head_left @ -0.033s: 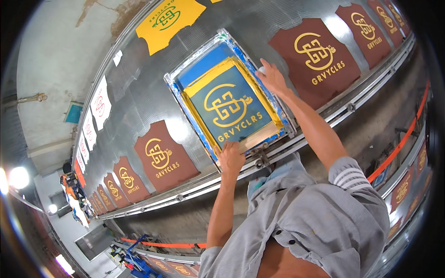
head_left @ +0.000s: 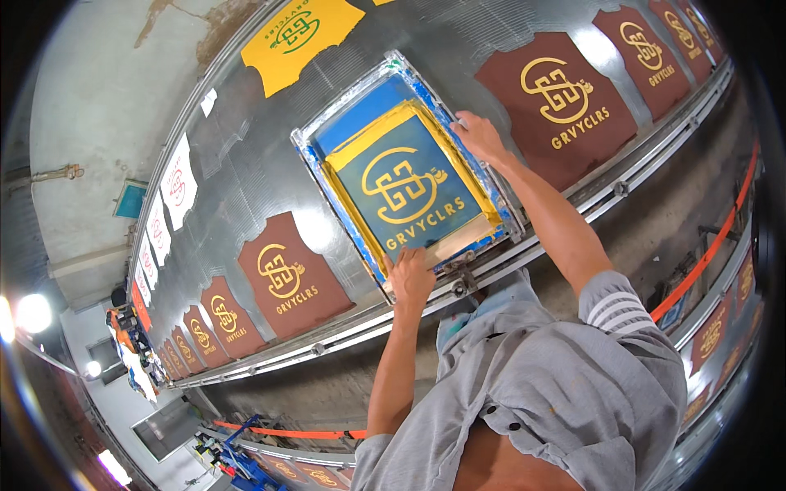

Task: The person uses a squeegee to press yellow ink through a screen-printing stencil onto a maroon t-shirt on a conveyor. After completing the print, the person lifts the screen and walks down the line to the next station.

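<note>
A screen-printing frame (head_left: 337, 204) with blue and white tape-covered edges lies on the long grey table. Inside it, yellow ink surrounds a blue-green mesh (head_left: 368, 164) that shows a yellow design. A pale wooden bar (head_left: 458, 238) lies across the frame's near end. My right hand (head_left: 481, 137) is closed on the frame's right edge, fingertips bent over it. At the near left corner, my left hand (head_left: 412, 277) has its fingers curled over the frame, close to the bar's left end. Its fingertips are partly hidden.
Maroon shirt panels (head_left: 557, 106) with yellow prints lie along the table on both sides. A yellow panel (head_left: 299, 41) and white panels (head_left: 178, 184) lie on the far side. A metal rail (head_left: 319, 349) with clamps runs along the near edge. An orange strip (head_left: 712, 237) hangs behind me.
My right hand has moved slightly down along the frame's right edge, its extended finger now bent onto the rim. The left hand has shifted slightly right. The frame looks still.
</note>
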Available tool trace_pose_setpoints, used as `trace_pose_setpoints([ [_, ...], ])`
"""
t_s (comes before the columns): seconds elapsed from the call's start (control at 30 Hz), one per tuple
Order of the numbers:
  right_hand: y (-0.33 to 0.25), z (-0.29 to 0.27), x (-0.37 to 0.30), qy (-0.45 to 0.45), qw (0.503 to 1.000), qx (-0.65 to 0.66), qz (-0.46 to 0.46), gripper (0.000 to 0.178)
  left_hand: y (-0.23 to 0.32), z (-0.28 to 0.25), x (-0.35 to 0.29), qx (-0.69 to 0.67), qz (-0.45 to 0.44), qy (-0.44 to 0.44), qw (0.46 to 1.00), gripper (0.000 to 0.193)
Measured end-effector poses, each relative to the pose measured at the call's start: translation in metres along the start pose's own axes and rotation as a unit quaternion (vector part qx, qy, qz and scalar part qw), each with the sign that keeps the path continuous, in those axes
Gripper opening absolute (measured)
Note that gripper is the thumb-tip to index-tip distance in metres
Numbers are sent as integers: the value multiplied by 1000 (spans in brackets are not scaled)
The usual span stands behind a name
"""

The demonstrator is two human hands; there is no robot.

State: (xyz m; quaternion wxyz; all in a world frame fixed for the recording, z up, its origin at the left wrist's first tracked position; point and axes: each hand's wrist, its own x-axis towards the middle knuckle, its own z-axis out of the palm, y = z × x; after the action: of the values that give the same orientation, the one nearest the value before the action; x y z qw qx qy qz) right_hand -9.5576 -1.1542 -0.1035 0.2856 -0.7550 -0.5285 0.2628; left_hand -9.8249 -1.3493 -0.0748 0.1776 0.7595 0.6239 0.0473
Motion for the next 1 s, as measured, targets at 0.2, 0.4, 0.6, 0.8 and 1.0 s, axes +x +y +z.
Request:
trace_pose_setpoints([
  [0.2, -44, -10, -10, 34, 999, 28, 17, 28, -22, -26, -15, -96, -1, 26, 995, 28],
  [0.4, -121, 132, -84, 46, 987, 139, -64, 25, -167, -58, -63, -81, 4, 63, 995, 29],
  [0.6, -223, 258, -168, 28, 979, 204, -6, 20, -324, -108, -126, -20, 6, 51, 998, 29],
  [0.8, -248, 300, -188, 43, 984, 175, 0, 20, -367, -106, -154, -37, 23, 93, 995, 31],
  [1.0, -251, 317, -187, 41, 992, 117, 25, 19, -380, -117, -152, -33, -22, 5, 999, 35],
])
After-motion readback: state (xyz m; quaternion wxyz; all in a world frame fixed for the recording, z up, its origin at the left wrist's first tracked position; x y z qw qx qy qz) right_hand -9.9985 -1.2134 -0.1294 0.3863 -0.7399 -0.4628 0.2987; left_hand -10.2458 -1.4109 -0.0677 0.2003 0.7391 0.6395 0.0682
